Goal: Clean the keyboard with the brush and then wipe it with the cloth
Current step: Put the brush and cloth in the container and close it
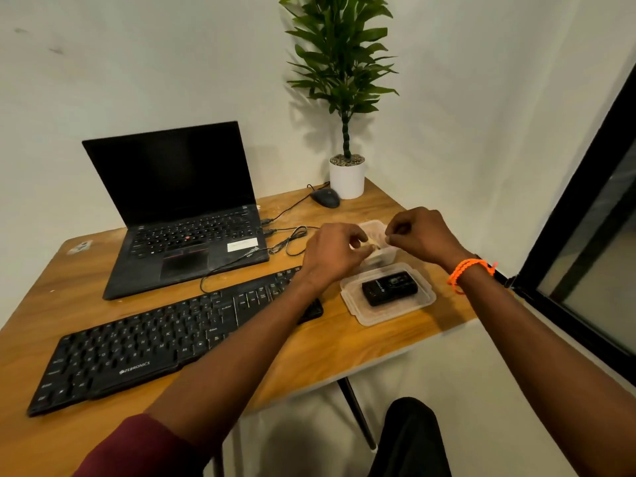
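Keyboard [165, 339]: black, flat on the wooden table [309, 359], nearest item; long axis running from near-left to far-right, key legends facing the near edge; far-right end hidden under the left forearm.
Left sleeve [144, 449]: maroon, cut off at the bottom edge.
Lid [389, 297]: clear plastic, shallow, lying flat just right of the keyboard's far end; holding a small black device [390, 288], markings too small to read.
Left hand [335, 254]: above the keyboard's far-right corner, fingers curled, thumb and fingertips pinched on something small and pale at the tub's near rim; too small to identify.
Tub [378, 258]: clear plastic container just behind the lid, mostly hidden behind both hands; contents impossible to make out.
Right hand [421, 235]: over the tub's right side, fingers curled inward, tips close to the left hand's; hold on anything not discernible.
Bracelet [469, 271]: orange cord round the right wrist.
Brush and cloth: not identifiable anywhere in view.
Cable [292, 241]: black, looped between laptop and tub, trailing in front of the laptop toward the keyboard.
Laptop [182, 208]: black, open, dark screen, behind the keyboard; white sticker on the palm rest, text unreadable.
Mouse [325, 197]: dark, corded, near the far edge.
Plant [344, 80]: green leaves in a white pot [347, 180] at the table's far corner, top cut off by the frame.
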